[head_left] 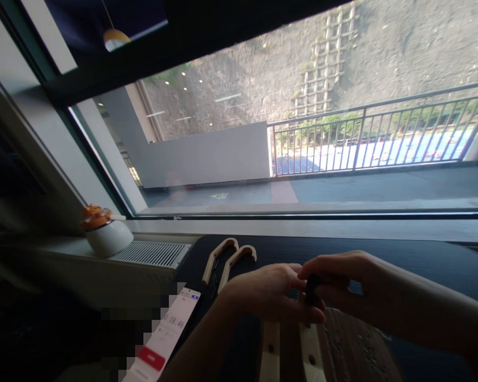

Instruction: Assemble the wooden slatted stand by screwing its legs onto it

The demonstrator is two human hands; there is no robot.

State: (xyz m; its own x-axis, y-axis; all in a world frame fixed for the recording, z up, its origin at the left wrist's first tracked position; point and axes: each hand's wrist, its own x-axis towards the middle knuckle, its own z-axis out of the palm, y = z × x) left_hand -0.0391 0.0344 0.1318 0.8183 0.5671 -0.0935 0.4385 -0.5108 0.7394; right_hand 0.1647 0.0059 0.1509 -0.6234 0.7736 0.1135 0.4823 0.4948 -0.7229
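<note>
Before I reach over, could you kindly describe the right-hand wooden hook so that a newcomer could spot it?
Below the big window is a dark table. Near its far left corner, two pale wooden hooks lie side by side. Pick the right-hand hook, the one nearer the left hand.

Two hooks [210,266] lie on the table [342,247] (a phone [177,323] before them).

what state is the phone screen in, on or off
On: the phone has a lit screen showing digits and a red button.
</note>
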